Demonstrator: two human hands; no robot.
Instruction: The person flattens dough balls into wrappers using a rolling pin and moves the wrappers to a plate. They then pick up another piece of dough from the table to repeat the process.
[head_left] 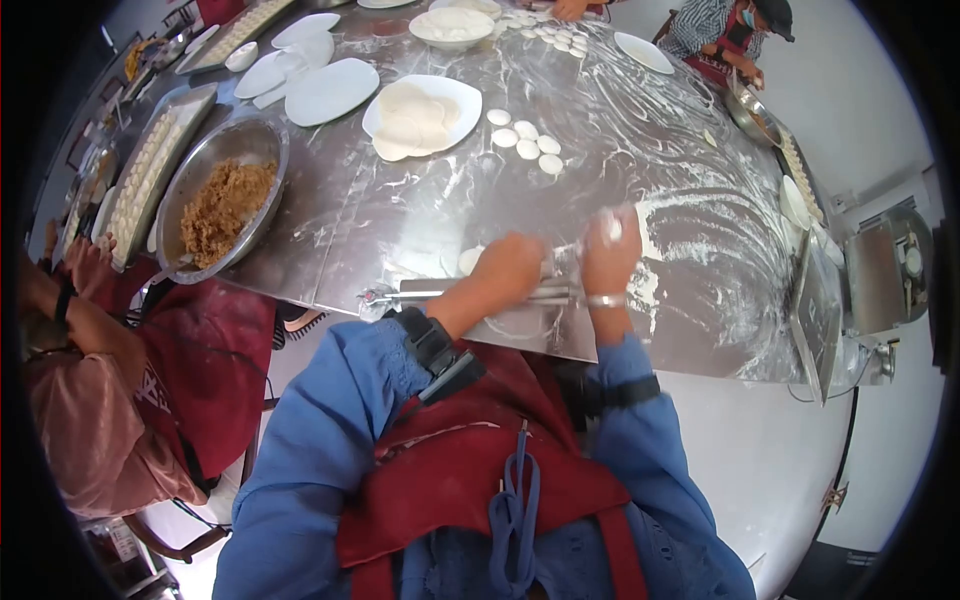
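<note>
My left hand [508, 270] is curled closed low over the front edge of the steel table, blurred by motion; its fingers are mostly turned away. A pale round of dough [469, 262] lies just beyond its knuckles. Under my left wrist runs a metal rod [415, 295] along the table edge. To the right, my right hand [611, 250] is also closed and smeared, with a whitish patch at its top; I cannot tell what either hand holds. Farther forward lie several small flattened dough discs [527, 149].
A floury steel table [690, 300] spreads ahead. A plate of thin dough wrappers [425, 115], white plates [332, 92], a bowl of brown filling [228, 205] and a tray of dumplings [150, 180] stand left. One person [150, 390] sits close at left; another [725, 45] works far right.
</note>
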